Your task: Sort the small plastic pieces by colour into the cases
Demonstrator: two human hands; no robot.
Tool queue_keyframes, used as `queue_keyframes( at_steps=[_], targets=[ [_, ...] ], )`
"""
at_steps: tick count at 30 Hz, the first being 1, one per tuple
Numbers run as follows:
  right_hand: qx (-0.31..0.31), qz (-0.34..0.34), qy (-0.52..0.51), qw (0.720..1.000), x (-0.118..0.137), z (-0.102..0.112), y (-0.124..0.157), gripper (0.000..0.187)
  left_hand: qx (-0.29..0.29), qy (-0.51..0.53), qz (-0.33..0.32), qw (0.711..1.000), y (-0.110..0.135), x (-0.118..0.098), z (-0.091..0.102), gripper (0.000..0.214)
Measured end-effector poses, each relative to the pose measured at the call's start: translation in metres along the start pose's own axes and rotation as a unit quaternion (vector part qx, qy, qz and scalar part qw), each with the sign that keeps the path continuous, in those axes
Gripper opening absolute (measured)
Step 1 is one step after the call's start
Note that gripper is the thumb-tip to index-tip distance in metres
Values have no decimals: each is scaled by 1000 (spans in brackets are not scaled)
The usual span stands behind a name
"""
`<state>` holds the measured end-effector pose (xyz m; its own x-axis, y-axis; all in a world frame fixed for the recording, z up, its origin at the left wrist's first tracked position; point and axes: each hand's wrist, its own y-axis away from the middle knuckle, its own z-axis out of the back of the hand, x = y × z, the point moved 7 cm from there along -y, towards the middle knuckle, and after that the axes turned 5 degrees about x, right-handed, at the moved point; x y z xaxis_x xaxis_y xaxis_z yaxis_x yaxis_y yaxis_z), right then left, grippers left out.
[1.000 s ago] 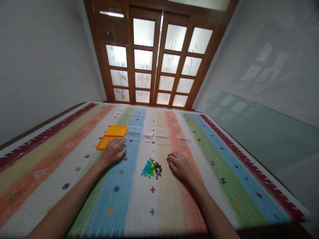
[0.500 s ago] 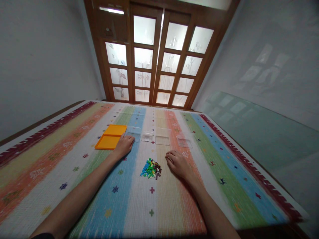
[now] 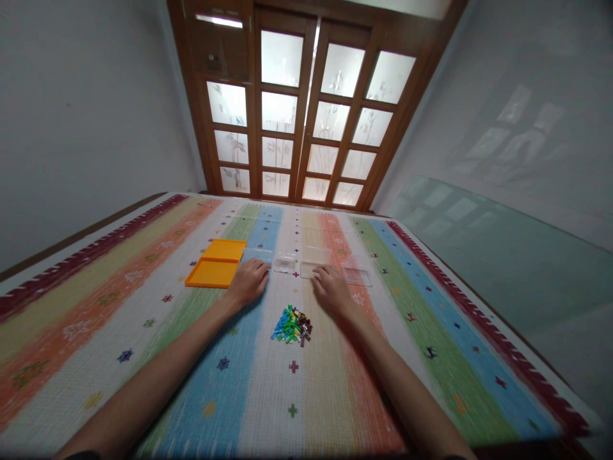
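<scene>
Left hand (image 3: 249, 281) and right hand (image 3: 330, 289), palms down, fingers curled over clear trays (image 3: 317, 255); whether they grip is unclear. Best slid flat, avoiding the brick pile (image 3: 292, 324).

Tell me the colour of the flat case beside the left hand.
The case is plain orange, head view.

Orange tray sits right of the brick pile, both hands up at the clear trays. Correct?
Not quite: the orange tray lies left of the pile of small coloured bricks, not right, as the head view shows. The rest holds: the left hand and right hand are both up at the clear trays beyond the pile.
</scene>
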<state>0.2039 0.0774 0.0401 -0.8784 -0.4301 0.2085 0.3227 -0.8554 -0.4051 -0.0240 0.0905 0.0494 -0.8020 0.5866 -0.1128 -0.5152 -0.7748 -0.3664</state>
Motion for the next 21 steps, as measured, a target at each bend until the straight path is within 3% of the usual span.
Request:
queue_keyframes(
  at_steps=[4,10,21],
  targets=[
    [51,-23,45,997,-5,-12,-10,21,29,11,-43,999,-19,-18,-12,26],
    [71,-27,77,994,-14,-14,2,20,88,-21,-24,996,-42,-31,-40,26],
    [68,-25,56,996,-18,-5,28,18,105,-16,-43,993,-41,-53,-51,29]
  ],
)
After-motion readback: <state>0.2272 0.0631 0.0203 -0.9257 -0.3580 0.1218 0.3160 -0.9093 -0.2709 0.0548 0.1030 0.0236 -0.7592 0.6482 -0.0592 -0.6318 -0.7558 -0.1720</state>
